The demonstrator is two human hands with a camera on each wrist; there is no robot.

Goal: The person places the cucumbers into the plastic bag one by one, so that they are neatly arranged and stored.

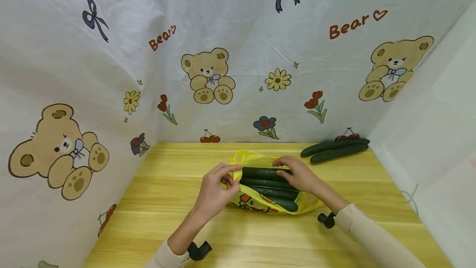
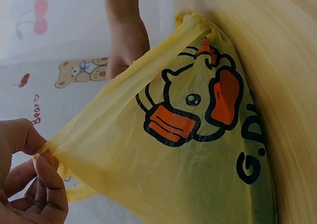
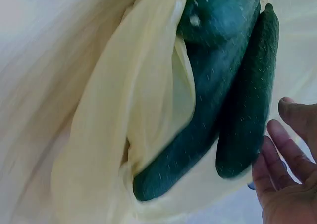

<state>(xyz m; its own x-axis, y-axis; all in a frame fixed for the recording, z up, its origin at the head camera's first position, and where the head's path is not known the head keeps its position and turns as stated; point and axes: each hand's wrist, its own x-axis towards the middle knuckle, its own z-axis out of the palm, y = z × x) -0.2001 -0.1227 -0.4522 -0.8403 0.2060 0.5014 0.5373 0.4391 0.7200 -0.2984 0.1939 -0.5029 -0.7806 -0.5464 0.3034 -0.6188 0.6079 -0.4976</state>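
A yellow plastic bag (image 1: 243,204) with a printed duck face lies on the table, its mouth opened upward. Several dark green cucumbers (image 1: 264,173) lie side by side in it. My left hand (image 1: 215,189) pinches the bag's rim at the left between thumb and fingers, and in the left wrist view the plastic (image 2: 119,169) is drawn taut towards it. At the bag's right part, my right hand (image 1: 301,175) is over the cucumbers with loosely spread fingers. The right wrist view has its fingertips beside a cucumber (image 3: 247,100); whether they touch I cannot tell.
Two more cucumbers (image 1: 340,152) lie at the back right of the wooden table (image 1: 167,202), near the corner. Bear-print sheeting (image 1: 245,111) rises behind the table and on the left; a white wall (image 1: 427,135) stands on the right.
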